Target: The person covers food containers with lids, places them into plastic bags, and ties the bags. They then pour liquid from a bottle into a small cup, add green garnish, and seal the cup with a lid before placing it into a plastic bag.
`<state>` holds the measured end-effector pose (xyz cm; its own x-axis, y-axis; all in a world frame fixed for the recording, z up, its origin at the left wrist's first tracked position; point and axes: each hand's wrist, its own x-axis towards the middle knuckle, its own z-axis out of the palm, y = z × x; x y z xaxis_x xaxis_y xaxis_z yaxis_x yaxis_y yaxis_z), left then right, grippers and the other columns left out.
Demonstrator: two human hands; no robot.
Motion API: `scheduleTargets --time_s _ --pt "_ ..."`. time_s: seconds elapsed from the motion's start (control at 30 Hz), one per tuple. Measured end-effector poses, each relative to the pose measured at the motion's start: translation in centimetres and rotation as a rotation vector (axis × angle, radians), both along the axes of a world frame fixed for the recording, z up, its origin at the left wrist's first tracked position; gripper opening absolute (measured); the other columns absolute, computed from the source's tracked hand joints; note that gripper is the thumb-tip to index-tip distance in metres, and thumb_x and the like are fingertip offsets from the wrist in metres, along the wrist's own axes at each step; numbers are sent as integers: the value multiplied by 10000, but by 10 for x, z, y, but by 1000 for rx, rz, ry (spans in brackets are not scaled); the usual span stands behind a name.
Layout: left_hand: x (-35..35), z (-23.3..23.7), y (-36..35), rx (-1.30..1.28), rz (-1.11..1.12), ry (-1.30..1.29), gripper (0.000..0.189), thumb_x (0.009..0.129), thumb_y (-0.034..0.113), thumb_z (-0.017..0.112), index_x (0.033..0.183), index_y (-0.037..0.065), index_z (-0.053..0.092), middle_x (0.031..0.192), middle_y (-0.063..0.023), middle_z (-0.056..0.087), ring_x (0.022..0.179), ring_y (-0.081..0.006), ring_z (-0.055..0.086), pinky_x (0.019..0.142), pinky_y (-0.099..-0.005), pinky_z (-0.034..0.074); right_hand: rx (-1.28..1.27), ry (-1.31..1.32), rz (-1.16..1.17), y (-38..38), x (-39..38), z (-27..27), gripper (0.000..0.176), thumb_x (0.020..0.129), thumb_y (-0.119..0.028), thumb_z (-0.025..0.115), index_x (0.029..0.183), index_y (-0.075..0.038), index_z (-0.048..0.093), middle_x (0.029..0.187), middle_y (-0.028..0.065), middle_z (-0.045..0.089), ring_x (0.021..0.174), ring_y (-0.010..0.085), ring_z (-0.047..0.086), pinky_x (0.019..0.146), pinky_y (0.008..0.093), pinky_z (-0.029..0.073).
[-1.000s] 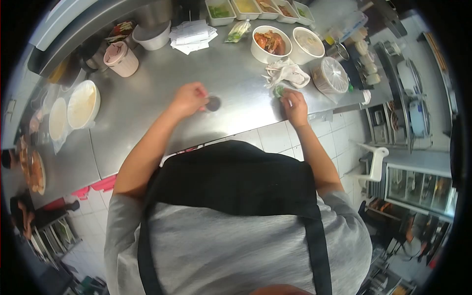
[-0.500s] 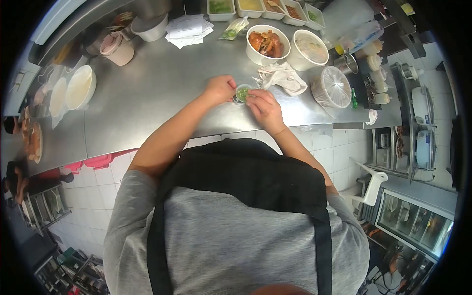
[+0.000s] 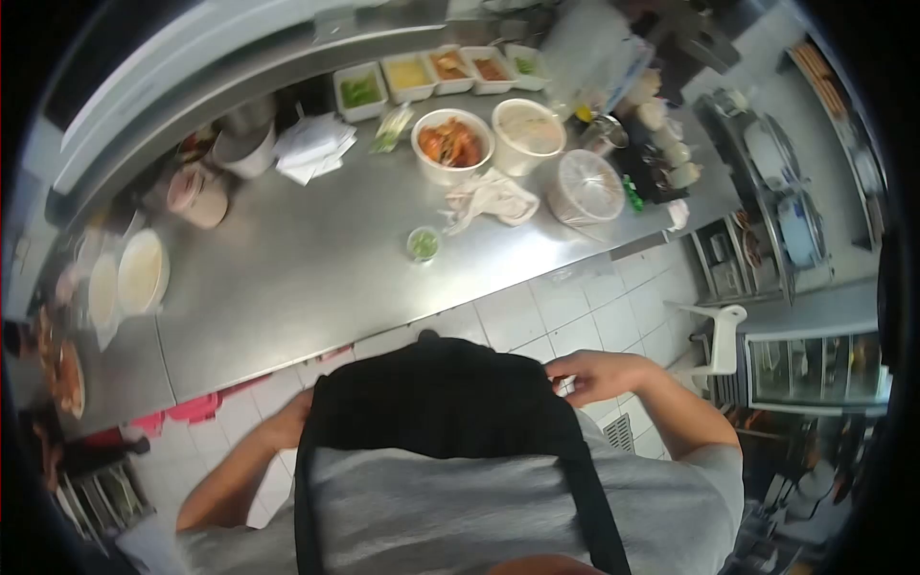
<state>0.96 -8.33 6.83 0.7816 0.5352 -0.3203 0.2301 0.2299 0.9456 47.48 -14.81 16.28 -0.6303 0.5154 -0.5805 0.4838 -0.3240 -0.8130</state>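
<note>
My left hand [image 3: 295,420] is down at the left side of my black apron [image 3: 422,402]; its fingers are hidden behind the cloth. At the apron's right edge is my right hand [image 3: 599,374], with the fingers pointing inward and a gap showing between them. I see nothing held in it. A small clear cup [image 3: 423,245] of chopped greens stands on the steel counter [image 3: 297,278], apart from both hands. Behind it lies a crumpled white cloth [image 3: 491,199].
White tubs, one with reddish-brown food [image 3: 452,144], another covered in plastic film [image 3: 586,187], stand behind the cloth. Several ingredient trays [image 3: 409,79] line the back. Papers [image 3: 314,146] and a pink container [image 3: 197,195] are at left. A white chair [image 3: 725,340] stands right.
Both hands have let go of the small cup and dropped from the counter to the sides of the apron. The cup now stands alone. The camera view has shifted and tilted.
</note>
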Motion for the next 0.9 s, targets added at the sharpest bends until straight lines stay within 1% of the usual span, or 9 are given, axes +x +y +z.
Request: scheduleTargets --time_s 0.1,0.17,0.33,0.43,0.57,0.63,0.73,0.8,0.9 --pt "15 -30 -6 269 -52 57 495 816 126 699 1265 16 521 1177 -107 617 1084 -172 557 948 -343 445 241 46 -116 -21 -21 -58 312 847 -141 641 1142 -51 595 927 44 656 762 123 583 622 265 503" --pt "19 -26 -3 497 -132 257 498 809 125 702 1262 16 526 1167 -113 622 1073 -179 566 944 -345 449 93 121 -282 -29 -35 -53 199 815 -123 659 993 -41 626 796 53 626 685 137 560 606 267 473" --pt "29 -14 9 897 -335 560 505 791 123 710 1254 17 539 1143 -129 635 1045 -196 587 932 -349 458 764 -149 -139 -27 -34 -38 141 681 -60 680 795 -72 599 724 71 576 669 233 591 587 329 471" --pt "54 -19 16 826 -429 526 511 792 118 702 1264 22 532 1182 -137 608 1083 -211 563 955 -348 440 1191 -478 -177 4 14 -48 162 584 -47 643 703 -121 563 709 59 569 659 293 573 579 364 474" --pt "96 -21 20 692 -481 440 520 793 110 692 1277 28 524 1234 -146 573 1134 -231 532 986 -347 415 417 -330 149 54 73 -12 145 732 -154 720 829 -69 654 815 57 673 711 191 645 608 315 484" --pt "120 -22 23 631 -497 416 524 793 107 687 1284 31 520 1260 -151 555 1160 -241 517 1002 -347 403 530 -360 58 97 122 13 233 780 -208 734 940 -49 676 866 51 698 757 141 652 650 288 498" --pt "155 -24 25 512 -486 393 531 794 101 680 1294 36 513 1300 -159 529 1198 -256 493 1025 -346 385 1181 -494 -373 185 203 53 190 810 -128 676 974 -33 681 909 95 669 820 174 643 717 312 515" --pt "175 -20 27 430 -462 387 536 794 97 675 1301 40 509 1326 -164 511 1224 -266 478 1040 -346 373 1595 -721 -544 268 275 63 253 834 -215 629 1025 -59 683 931 177 668 856 328 648 764 382 512" --pt "190 5 14 247 -412 441 544 795 92 668 1311 44 503 1365 -171 485 1263 -281 454 1063 -345 355 1734 -851 -523 359 346 75 303 838 -323 629 1050 -114 689 1022 150 662 909 314 639 824 395 492"
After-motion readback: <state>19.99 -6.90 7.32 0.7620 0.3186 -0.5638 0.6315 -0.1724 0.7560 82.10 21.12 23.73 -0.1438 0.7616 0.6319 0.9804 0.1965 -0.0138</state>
